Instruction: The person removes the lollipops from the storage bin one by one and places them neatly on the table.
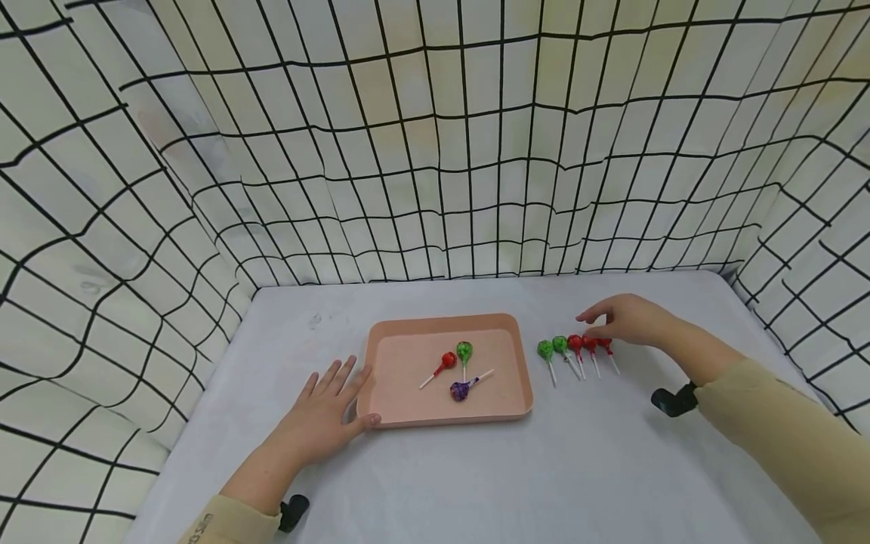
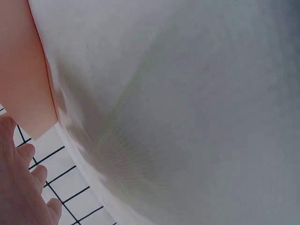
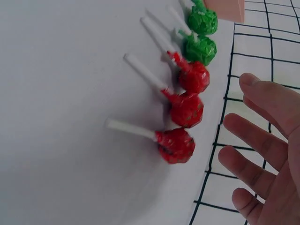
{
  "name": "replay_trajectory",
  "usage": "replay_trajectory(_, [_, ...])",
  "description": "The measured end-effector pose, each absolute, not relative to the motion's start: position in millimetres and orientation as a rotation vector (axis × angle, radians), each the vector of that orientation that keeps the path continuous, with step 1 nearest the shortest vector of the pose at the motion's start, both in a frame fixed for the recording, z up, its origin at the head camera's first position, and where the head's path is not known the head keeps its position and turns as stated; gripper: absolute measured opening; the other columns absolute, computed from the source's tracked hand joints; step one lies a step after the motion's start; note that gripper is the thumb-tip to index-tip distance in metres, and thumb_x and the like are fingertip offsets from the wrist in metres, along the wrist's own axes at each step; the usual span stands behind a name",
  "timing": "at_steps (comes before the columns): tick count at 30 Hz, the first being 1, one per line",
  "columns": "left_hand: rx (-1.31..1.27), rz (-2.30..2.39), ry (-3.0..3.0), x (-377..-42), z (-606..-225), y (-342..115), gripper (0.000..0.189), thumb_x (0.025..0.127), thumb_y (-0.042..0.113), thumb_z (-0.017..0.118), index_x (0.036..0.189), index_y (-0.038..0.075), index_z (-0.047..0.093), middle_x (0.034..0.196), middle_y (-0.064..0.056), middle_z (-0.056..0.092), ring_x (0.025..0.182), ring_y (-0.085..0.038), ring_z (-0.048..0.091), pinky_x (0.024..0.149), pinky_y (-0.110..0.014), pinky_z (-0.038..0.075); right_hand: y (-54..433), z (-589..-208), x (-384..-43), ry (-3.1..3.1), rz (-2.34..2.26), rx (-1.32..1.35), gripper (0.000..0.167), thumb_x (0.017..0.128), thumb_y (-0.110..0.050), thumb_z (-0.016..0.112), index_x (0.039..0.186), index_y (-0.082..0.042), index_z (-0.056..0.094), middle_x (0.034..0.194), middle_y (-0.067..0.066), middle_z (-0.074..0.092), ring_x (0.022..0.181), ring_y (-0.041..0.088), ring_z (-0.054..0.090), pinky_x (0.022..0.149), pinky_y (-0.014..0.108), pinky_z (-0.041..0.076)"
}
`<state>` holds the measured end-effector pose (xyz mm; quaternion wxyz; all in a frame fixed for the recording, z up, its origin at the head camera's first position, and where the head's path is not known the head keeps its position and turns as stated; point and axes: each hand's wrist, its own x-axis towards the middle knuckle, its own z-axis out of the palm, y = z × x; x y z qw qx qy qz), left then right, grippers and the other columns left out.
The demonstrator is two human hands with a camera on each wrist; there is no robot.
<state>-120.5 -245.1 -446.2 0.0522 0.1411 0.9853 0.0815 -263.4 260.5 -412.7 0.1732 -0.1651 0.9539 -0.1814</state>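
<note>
My left hand (image 1: 325,417) lies with spread fingers against the left edge of a pink tray (image 1: 401,408); its thumb touches the near left corner. On the tray are a red lollipop (image 1: 448,360), a green lollipop (image 1: 464,350) and a purple lollipop (image 1: 460,391). To the tray's right, a row holds two green lollipops (image 3: 201,49) and three red lollipops (image 3: 186,110), sticks toward me. Over the red end of that row hovers my right hand (image 1: 632,319), fingers loosely bent and holding nothing. The right wrist view shows its fingers (image 3: 251,133) apart from the candy heads.
A white cloth covers the table (image 1: 448,483). White walls with a black grid (image 1: 476,151) stand behind it and on both sides. Each wrist carries a small black device (image 1: 674,401). The left wrist view shows mostly table cloth and the tray's side (image 2: 28,61).
</note>
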Motion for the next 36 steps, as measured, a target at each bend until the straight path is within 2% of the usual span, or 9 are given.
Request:
replay_trajectory(7, [0.431,0.241,2.998,-120.2,-445.7,-245.4,0.09,0.089,0.074,0.048,0.158,0.018,0.029,0.164,-0.012,0.019,0.15,-0.037,0.015,0.118,-0.063,0.01,243.3,-405.8,-263.8,2.682,-0.528,-0.482,0.039,0.09,-0.029,0.074,0.127,-0.017,0.07,0.112,0.005,0.068,0.085,0.018,0.059,0.07,0.03,0.054])
replay_trajectory(14, [0.409,0.24,2.985,-120.8,-446.0,-245.0,0.091,0.089,0.074,0.049,0.158,0.019,0.028,0.165,-0.011,0.018,0.15,-0.037,0.014,0.118,-0.062,0.01,223.7,-399.1,-262.9,2.68,-0.535,-0.576,0.038,0.09,-0.033,0.074,0.126,-0.021,0.071,0.11,0.002,0.068,0.089,0.018,0.058,0.067,0.027,0.052])
replay_trajectory(20, [0.407,0.235,2.987,-120.5,-445.1,-244.3,0.089,0.089,0.07,0.053,0.158,0.019,0.029,0.164,-0.012,0.019,0.15,-0.037,0.015,0.118,-0.062,0.01,205.0,-391.3,-261.6,2.669,-0.559,-0.651,0.037,0.09,-0.034,0.074,0.124,-0.023,0.072,0.115,0.004,0.069,0.092,0.018,0.058,0.069,0.029,0.052])
replay_trajectory(36, [0.404,0.223,2.996,-122.1,-448.2,-244.8,0.087,0.09,0.067,0.055,0.158,0.019,0.029,0.164,-0.012,0.019,0.15,-0.038,0.015,0.118,-0.063,0.01,157.1,-387.9,-267.0,2.617,-0.509,-0.809,0.036,0.088,-0.033,0.077,0.122,-0.022,0.073,0.113,0.0,0.07,0.093,0.018,0.056,0.073,0.03,0.051])
